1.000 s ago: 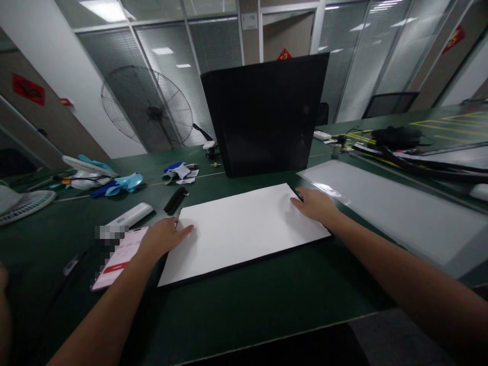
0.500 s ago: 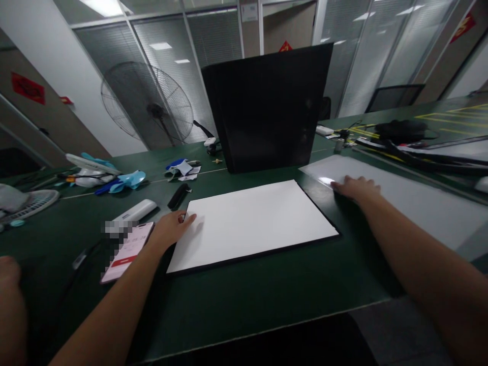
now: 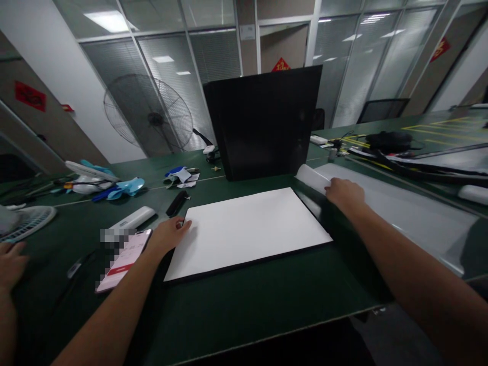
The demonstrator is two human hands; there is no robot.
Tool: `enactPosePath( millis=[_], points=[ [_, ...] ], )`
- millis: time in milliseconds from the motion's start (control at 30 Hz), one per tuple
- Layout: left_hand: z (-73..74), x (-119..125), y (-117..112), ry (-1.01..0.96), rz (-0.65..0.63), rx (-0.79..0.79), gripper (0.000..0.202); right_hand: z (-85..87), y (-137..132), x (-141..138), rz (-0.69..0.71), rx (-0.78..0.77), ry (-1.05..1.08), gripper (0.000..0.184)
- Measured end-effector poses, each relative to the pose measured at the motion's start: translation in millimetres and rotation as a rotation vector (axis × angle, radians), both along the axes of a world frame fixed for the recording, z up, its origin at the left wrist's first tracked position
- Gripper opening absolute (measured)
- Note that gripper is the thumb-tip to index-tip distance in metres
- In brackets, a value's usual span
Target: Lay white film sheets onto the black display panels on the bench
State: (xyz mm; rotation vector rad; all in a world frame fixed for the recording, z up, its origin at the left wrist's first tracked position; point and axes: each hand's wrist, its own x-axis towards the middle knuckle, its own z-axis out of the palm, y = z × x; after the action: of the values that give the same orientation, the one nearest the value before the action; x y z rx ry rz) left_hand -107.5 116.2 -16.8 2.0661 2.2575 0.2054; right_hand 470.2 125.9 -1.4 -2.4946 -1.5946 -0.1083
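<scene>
A flat white rectangular panel [image 3: 247,234] with a thin black border lies on the green table before me. My left hand [image 3: 171,235] pinches its left edge, thumb on top and fingers curled at the side. To the right, my right hand [image 3: 345,195] grips the near edge of a translucent plastic sheet [image 3: 412,213]. That edge is raised off the table and the sheet's far left corner curls upward. Behind the panel stands a large black screen-like board [image 3: 267,122], upright and leaning slightly.
Left of my left hand lie a phone [image 3: 125,262], a white box-shaped device [image 3: 133,217] and a small black object [image 3: 177,202]. Another person's hand [image 3: 11,262] rests at the far left. Blue gloves [image 3: 125,188] and black strips [image 3: 415,165] lie farther off.
My right hand has closed on the plastic sheet's edge and lifted it, so the sheet now bends up. My left hand stays at the panel's left edge. The view has tilted slightly.
</scene>
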Motion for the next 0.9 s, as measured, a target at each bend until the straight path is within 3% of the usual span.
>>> enactPosePath(
  millis=[167,333,433,533,633,767,900],
  points=[
    [4.5,4,-2,0.017,0.015,-0.018,0.062,16.7,-23,-69,0.262,0.088,-0.046,0.049],
    [5.5,5,-2,0.028,0.032,-0.033,0.061,4.5,-51,-134,0.815,0.07,-0.007,0.07],
    [4.5,4,-1,0.018,0.015,-0.026,0.061,-4.1,-65,-158,1.011,-0.013,0.088,0.081],
    [4.0,4,0,0.01,0.014,-0.023,0.061,-5.7,-73,-169,1.158,-0.05,0.158,0.08],
    [3.7,5,0,0.009,0.014,-0.03,0.061,-1.7,-72,-166,1.161,0.014,0.162,0.07],
    [2.5,5,1,0.014,0.024,-0.034,0.059,2.2,-57,-146,1.0,0.091,0.047,0.058],
    [0.1,5,2,0.024,0.01,-0.013,0.058,-2.1,-43,-129,1.018,0.002,0.015,0.053]
  ],
)
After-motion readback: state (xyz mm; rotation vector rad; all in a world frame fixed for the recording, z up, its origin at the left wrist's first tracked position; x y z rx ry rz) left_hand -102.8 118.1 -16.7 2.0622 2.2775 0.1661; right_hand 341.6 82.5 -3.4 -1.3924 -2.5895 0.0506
